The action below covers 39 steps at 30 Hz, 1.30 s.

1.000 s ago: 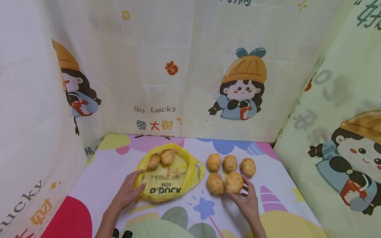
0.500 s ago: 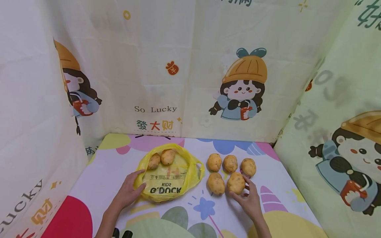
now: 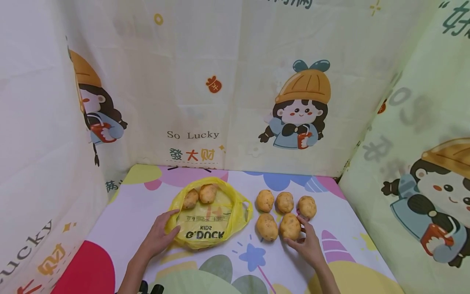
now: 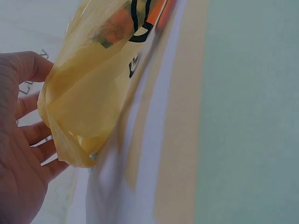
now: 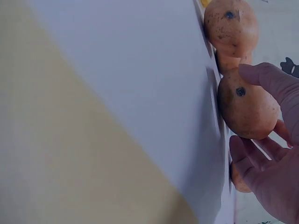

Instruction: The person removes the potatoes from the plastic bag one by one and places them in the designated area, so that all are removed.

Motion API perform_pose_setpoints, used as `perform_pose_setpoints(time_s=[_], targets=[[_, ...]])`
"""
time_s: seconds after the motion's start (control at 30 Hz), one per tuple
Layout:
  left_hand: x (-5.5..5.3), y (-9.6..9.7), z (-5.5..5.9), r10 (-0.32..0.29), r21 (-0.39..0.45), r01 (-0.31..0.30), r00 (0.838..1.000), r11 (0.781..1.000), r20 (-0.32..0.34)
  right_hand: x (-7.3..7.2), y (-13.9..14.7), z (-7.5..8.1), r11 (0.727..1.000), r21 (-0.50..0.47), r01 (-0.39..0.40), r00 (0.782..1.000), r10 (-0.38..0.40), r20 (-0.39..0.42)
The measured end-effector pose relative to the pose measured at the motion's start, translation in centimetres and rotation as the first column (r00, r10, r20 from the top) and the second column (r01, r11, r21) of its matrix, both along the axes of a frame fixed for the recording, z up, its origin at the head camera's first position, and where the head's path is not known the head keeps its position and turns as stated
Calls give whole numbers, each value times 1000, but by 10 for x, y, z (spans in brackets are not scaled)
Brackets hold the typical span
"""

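Hands well apart, one at each worksite. Left hand (image 3: 159, 236): thumb and fingers curved about the near-left rim of a yellow plastic bag (image 3: 238, 220). Judged purpose: steadying the thin film, which would likely slump or slide if unheld. The bag lies with its mouth gaping, printed lettering visible inside; its handle loop (image 3: 249, 210) points toward the right hand.

Inside, beyond the left fingertips, two potatoes: a darker potato (image 3: 190, 199) against the rim and a paler potato (image 3: 208, 193) just beside it. Their weight probably helps hold down the far side of the bag.

Right hand (image 3: 306, 241): thumb and fingers curved round a nearer potato (image 3: 290, 226), thumb on one side, fingers on the other, a sensible grip for a smooth round body. The right wrist view shows a gap below some fingers, so the hold looks light. Cannot tell whether the potato bears fully on the printed tablecloth (image 3: 125, 245).

On the left-hand side of that one, a second near potato (image 3: 267, 227), untouched. Past the right fingertips, a row of three potatoes (image 3: 284, 202). The two-row layout suggests deliberate spacing, each piece easily reached.
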<state>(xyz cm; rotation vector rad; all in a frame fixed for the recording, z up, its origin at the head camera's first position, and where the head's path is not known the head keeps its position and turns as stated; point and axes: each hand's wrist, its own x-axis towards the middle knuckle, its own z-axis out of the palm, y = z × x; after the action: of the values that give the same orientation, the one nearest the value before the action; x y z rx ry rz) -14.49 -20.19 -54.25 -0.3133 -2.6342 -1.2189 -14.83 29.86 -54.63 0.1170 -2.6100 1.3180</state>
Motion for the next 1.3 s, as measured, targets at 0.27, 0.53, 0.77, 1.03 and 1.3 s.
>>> perform_pose_setpoints(time_s=[0.27, 0.53, 0.77, 1.03, 1.3], targets=[[-1, 0, 1, 1, 3, -2, 1000, 1000, 25, -4, 3, 2, 999, 9, -31, 999, 30, 36], [-1, -1, 1, -1, -1, 1, 1000, 1000, 26, -6, 3, 5, 998, -9, -55, 998, 55, 38], [1, -1, 3, -1, -5, 1, 1000, 1000, 13, -5, 1, 6, 998, 48, -29, 1000, 28, 4], [1, -2, 3, -3, 0, 3, 1000, 1000, 21, -6, 0, 9, 997, 79, 9, 993, 1, -117], [3, -2, 3, 2, -13, -1, 1000, 1000, 22, -6, -9, 17, 996, 92, 18, 986, -2, -169]])
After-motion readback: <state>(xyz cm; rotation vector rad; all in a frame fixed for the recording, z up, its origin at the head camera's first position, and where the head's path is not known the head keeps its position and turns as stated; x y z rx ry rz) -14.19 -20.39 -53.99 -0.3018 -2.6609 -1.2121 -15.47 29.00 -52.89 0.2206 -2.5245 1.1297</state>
